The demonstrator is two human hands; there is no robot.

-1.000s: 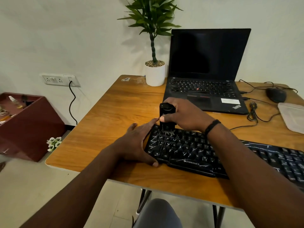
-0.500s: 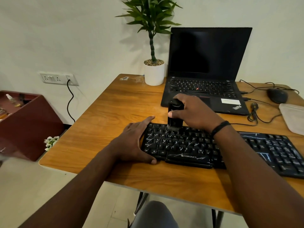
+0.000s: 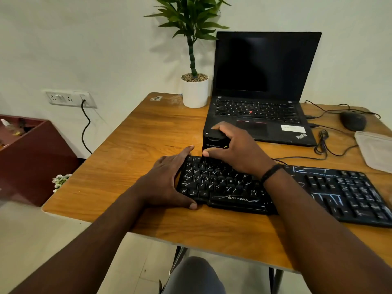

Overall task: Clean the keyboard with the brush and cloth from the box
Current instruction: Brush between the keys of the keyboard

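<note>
You've got "ZEBRONICS" in white on the keyboard [image 3: 237,198], front edge below the space bar. Key legends readable on it: Q W E R, A S D, Z X C V B N M, Ctrl, Alt, Shift, Caps Lock. "ThinkPad" sits on the laptop [image 3: 301,136] palm rest, right corner, tilted. White sticker [image 3: 293,128] there, print too small. The black brush [image 3: 214,143] has a pale logo line, unreadable

You are getting a single head-worn view, looking forward and down over the wooden table [image 3: 131,149] from close above. It is facing 12 o'clock toward the laptop [image 3: 263,85], with the wall socket [image 3: 67,99] sitting at 10 o'clock.
</note>
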